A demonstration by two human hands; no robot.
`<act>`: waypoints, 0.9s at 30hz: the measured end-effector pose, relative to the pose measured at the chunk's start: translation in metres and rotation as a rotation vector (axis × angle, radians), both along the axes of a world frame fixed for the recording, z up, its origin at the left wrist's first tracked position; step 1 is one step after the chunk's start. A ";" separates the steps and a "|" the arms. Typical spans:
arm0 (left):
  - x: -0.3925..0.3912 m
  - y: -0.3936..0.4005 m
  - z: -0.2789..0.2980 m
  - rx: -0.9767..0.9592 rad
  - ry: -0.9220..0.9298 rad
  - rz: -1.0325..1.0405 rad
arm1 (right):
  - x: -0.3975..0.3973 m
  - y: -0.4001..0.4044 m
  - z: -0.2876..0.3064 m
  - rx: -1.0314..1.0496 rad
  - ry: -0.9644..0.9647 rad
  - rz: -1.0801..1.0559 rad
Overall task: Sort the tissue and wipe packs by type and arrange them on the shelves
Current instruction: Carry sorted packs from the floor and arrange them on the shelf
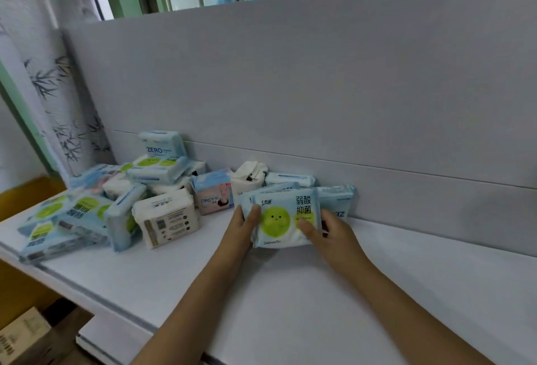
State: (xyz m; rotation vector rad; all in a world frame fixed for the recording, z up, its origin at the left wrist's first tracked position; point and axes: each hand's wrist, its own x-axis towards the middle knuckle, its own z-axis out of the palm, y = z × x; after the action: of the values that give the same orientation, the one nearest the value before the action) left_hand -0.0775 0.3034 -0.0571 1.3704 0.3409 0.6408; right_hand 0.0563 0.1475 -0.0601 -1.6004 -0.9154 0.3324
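**Pale blue pack held upright between two hands**

White and smooth, the shelf top (290, 306) fills the near part of the view, its front edge running off to the lower left. Two bare forearms reach forward across it. The left hand (242, 226) grips the left edge of a pale blue pack (286, 216), thumb curled over the front face beside a round green smiling face printed there. The right hand (328, 231) holds the right edge, thumb pressed on the front near a second green circle, the other fingers hidden behind. The pack is soft glossy plastic film, roughly rectangular, standing upright on its lower edge on the shelf with dark characters printed at top right. More packs of the same blue sit pressed directly behind it; how many cannot be told.

Left of the hands lies a cream brick-shaped tissue pack (167, 219) with small print and a code on its side. Beyond it is a loose heap of blue and green packs (84, 213), some flat, some tilted. A pink pack (213, 196) and a crumpled white pack (250, 177) lie behind. A blue pack marked ZERO (161, 145) tops the heap, against the matte grey back panel (319, 88)
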 end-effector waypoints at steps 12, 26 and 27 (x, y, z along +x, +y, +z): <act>-0.018 -0.013 0.035 -0.019 -0.011 -0.065 | -0.003 0.015 0.037 0.001 0.196 0.249; -0.141 -0.032 0.052 0.016 0.013 0.502 | -0.103 0.086 0.049 0.019 0.289 0.654; -0.158 -0.036 0.051 0.001 0.011 0.532 | -0.117 0.087 0.050 0.007 0.292 0.691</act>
State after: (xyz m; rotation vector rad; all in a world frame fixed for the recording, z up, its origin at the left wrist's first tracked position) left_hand -0.2353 0.2676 -0.0064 1.2883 0.7263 1.0694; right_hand -0.0605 0.2344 -0.0103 -1.1433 -1.2123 1.0120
